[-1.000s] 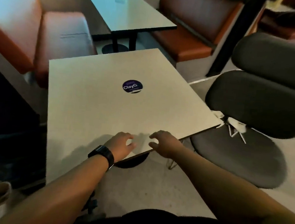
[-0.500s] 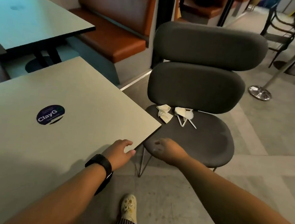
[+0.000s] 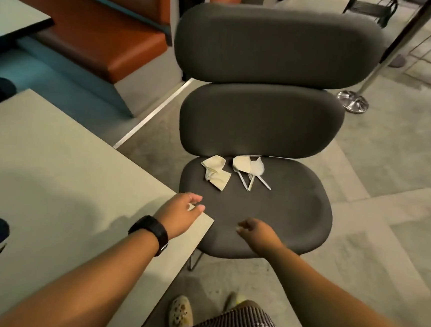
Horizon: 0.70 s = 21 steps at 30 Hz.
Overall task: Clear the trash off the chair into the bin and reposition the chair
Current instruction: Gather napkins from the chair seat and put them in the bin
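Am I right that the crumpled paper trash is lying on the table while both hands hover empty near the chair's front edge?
Not quite: the head view shows the crumpled paper trash lying on the chair seat near the backrest, not on the table. The left hand and right hand do hover empty.

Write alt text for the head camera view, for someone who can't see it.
A dark grey chair holds crumpled napkins and white plastic cutlery at the back of its seat. Both bare hands reach toward it, holding nothing: the left hand over a pale table corner, the right hand over the seat front.
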Tool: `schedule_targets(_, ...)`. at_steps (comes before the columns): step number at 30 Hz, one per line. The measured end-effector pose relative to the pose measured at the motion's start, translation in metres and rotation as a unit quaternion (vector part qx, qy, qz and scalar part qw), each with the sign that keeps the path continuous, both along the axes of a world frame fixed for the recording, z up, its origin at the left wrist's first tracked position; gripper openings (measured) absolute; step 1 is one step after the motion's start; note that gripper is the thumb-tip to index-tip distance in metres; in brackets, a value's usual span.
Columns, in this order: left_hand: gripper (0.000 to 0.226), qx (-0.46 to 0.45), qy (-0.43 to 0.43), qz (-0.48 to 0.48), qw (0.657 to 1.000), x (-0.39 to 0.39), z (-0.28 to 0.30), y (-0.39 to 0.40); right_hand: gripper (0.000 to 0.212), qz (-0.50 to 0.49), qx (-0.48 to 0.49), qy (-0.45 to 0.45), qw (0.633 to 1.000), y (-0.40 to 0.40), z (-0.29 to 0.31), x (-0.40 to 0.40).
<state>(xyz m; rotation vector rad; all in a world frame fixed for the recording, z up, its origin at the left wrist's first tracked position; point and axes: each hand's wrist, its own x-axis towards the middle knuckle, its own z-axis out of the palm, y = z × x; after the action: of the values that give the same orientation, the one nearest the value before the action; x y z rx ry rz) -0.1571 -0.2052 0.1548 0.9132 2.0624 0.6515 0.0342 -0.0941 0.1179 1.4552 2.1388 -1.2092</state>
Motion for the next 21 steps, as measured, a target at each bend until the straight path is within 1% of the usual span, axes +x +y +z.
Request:
schedule_targets(5, 0.034, -0.017, -0.043, 0.025, 0.999, -0.018, -0.026, 0.068, 0.033, -0.056, -0.046, 0.009, 0.997, 0.061, -0.038, -0.018)
schedule_targets(7, 0.034, -0.03, -0.052, 0.053, 0.997, -0.027, -0.04, 0.098, 0.033, -0.087, -0.069, 0.015, 0.994, 0.088, -0.06, -0.026)
schedule_targets(9, 0.035, -0.058, -0.049, 0.083, 0.994, -0.042, -0.064, 0.129, 0.033, -0.12, -0.1, 0.021, 0.987, 0.119, -0.086, -0.039)
schedule_targets(13, 0.042, -0.13, -0.043, 0.133, 0.982, -0.071, -0.122, 0.186, 0.035, -0.203, -0.174, 0.031, 0.963, 0.175, -0.142, -0.072)
schedule_targets(15, 0.045, -0.159, -0.054, 0.167, 0.972, -0.084, -0.145, 0.205, 0.04, -0.226, -0.204, 0.027, 0.952, 0.191, -0.157, -0.088)
schedule_targets(18, 0.052, -0.205, -0.074, 0.218, 0.951, -0.103, -0.198, 0.239, 0.063, -0.278, -0.265, 0.023, 0.923, 0.219, -0.193, -0.116)
schedule_targets(19, 0.056, -0.215, -0.084, 0.234, 0.944, -0.109, -0.207, 0.243, 0.08, -0.292, -0.272, 0.024, 0.917, 0.222, -0.196, -0.127)
schedule_targets(21, 0.064, -0.226, -0.103, 0.266, 0.932, -0.116, -0.232, 0.257, 0.126, -0.317, -0.277, 0.041, 0.906, 0.227, -0.221, -0.145)
